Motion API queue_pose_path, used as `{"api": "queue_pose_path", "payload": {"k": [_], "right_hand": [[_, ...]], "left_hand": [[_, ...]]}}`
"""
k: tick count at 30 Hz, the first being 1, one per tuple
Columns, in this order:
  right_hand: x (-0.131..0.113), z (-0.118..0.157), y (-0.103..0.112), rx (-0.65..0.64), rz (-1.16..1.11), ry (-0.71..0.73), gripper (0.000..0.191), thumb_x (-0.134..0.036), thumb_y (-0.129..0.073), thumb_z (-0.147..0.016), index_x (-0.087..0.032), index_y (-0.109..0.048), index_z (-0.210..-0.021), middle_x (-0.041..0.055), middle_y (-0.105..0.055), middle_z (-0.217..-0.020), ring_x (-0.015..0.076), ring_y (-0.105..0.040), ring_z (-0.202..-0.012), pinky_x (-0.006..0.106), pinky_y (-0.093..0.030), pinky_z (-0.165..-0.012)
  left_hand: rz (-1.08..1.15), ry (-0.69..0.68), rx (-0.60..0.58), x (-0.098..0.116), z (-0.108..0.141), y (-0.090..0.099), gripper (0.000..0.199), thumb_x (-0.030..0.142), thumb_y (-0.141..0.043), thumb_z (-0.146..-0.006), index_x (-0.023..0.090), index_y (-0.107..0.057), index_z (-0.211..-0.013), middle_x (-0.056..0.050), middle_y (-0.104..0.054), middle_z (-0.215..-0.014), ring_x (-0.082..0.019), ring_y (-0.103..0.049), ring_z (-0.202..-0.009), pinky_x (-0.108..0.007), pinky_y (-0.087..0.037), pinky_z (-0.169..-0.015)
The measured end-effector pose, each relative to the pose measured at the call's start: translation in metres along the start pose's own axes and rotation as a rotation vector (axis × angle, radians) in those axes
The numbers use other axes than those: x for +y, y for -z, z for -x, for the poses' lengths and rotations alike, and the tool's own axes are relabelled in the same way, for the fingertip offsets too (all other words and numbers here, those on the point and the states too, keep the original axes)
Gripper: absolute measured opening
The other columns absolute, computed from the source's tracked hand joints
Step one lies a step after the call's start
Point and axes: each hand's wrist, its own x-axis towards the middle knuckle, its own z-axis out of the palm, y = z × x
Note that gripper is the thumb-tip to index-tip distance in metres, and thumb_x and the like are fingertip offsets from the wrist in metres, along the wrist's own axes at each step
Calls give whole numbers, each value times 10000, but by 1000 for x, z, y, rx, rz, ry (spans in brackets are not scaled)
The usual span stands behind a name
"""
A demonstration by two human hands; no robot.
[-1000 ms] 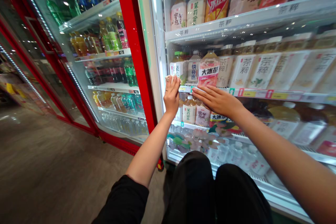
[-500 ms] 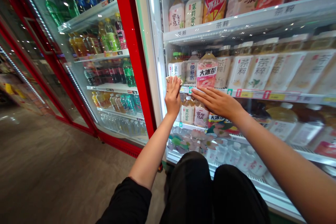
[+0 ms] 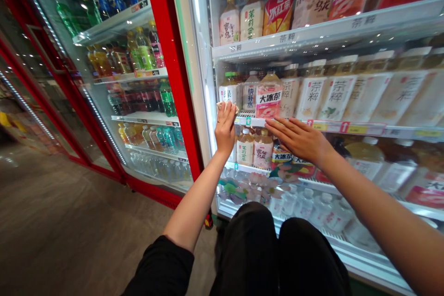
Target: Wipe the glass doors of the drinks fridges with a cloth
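My left hand (image 3: pixel 225 128) presses a small pale cloth (image 3: pixel 219 105) to the glass door (image 3: pixel 251 185) of the lit drinks fridge, near its left edge. The fingers cover most of the cloth; only its edges show. Behind the glass, just above that hand, stands a green-capped bottle (image 3: pixel 228 89). My right hand (image 3: pixel 301 139) lies against the same pane with its fingers stretched out and nothing in it. Its fingertips are just below a pink-labelled bottle (image 3: pixel 268 97) on the middle shelf.
A red-framed fridge (image 3: pixel 169 64) with several shelves of bottles stands to the left. Flower decals (image 3: pixel 258 182) are on the glass below my hands. My bent knees (image 3: pixel 255 226) are close to the door. Grey floor (image 3: pixel 86 236) stretches to the left.
My right hand has slid a little to the right across the glass. My left hand stays at nearly the same spot with the cloth. The view has shifted slightly.
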Motion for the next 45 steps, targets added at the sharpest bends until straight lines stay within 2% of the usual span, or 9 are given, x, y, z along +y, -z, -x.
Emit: {"api": "queue_pose_path", "payload": {"k": [3, 9, 12, 16, 23, 29, 36, 41, 45], "right_hand": [[2, 10, 3, -2, 31, -12, 760, -275, -478, -1091, -178, -139, -1764, 38, -468, -1738, 210, -494, -1577, 384, -331, -1321], [-1, 17, 4, -26, 57, -15, 756, -304, -458, -1095, -168, -137, -1765, 42, -425, -1763, 228, -470, -1592, 392, -313, -1329], [-3, 16, 4, -56, 44, -29, 809, -275, -479, -1072, -160, -82, -1768, 57, -384, -1780, 236, -452, -1605, 421, -329, -1331], [-4, 15, 5, -82, 11, -34, 863, -230, -511, -1045, -177, -44, -1768, 46, -362, -1789, 236, -436, -1618, 431, -347, -1333], [-3, 15, 5, -58, -73, -49, 857, -218, -511, -1055, -199, -36, -1768, 55, -335, -1794, 256, -419, -1630, 479, -367, -1334], [-5, 14, 5, -55, -48, -45, 846, -216, -516, -1064, -198, -46, -1767, 54, -372, -1777, 248, -442, -1617, 460, -372, -1335], [-4, 15, 4, -39, -32, -45, 850, -208, -532, -1050, -188, -78, -1769, 58, -394, -1774, 251, -461, -1606, 449, -364, -1336], [-5, 14, 4, -40, -25, -35, 843, -205, -513, -1055, -172, -68, -1770, 77, -381, -1777, 253, -455, -1608, 455, -358, -1337], [-4, 15, 3, -42, -44, -42, 856, -195, -516, -1051, -184, -52, -1771, 63, -376, -1784, 233, -429, -1624, 443, -333, -1355]], "left_hand": [[35, 27, 6, 10, 7, -6, 845, -2, -355, -1060, 455, -176, -1748, 91, -277, -1822, -202, -196, -1699, -606, -264, -1399], [72, -116, -60, 17, 0, -15, 830, 40, -381, -1077, 450, -130, -1753, 112, -254, -1831, -182, -217, -1697, -531, -264, -1409], [94, -89, -44, 16, -3, -15, 813, 45, -368, -1082, 457, -155, -1749, 123, -239, -1833, -187, -205, -1701, -529, -232, -1420], [62, -39, 25, 23, 6, -15, 809, 27, -373, -1078, 459, -203, -1740, 129, -286, -1812, -165, -235, -1693, -530, -273, -1411], [71, -127, -60, 18, -9, -18, 865, 27, -384, -1067, 502, -110, -1737, 127, -295, -1811, -186, -273, -1680, -561, -328, -1394], [64, -40, -41, 24, -2, -19, 872, 18, -370, -1063, 488, -100, -1746, 110, -254, -1825, -202, -214, -1698, -573, -257, -1417], [38, -203, -56, 23, -12, -25, 823, 53, -399, -1088, 443, -115, -1755, 68, -340, -1806, -201, -279, -1680, -566, -344, -1385], [46, -109, -15, 31, -3, -23, 806, 47, -405, -1080, 434, -181, -1750, 63, -368, -1793, -190, -300, -1674, -562, -359, -1378], [69, -129, -27, 45, 2, -27, 789, 55, -401, -1084, 422, -190, -1750, 54, -414, -1773, -179, -323, -1666, -545, -400, -1360]]}}
